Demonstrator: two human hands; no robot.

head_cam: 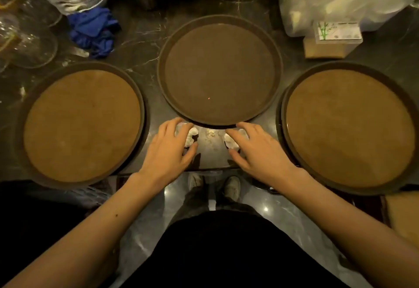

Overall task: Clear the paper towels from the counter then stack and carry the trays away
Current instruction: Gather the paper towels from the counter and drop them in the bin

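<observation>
- Reaching down, your left hand (169, 149) curls spread fingers over one paper wad (189, 137), seemingly touching it.
- Your right hand (256, 149) does likewise on the other wad (231, 140).
- Both wads lie at the middle tray's (221, 19) six o'clock.

Dark marble counter (140, 36) – glossy veined floor (272, 206) below catching bright light spots

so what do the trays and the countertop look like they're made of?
Trays: left tray and right tray look like dark plastic rims around a matte, cork-like tan liner; middle tray darker brown, same grainy non-slip look. Countertop: polished dark stone, probably marble, judging by white veins and glare.
</observation>
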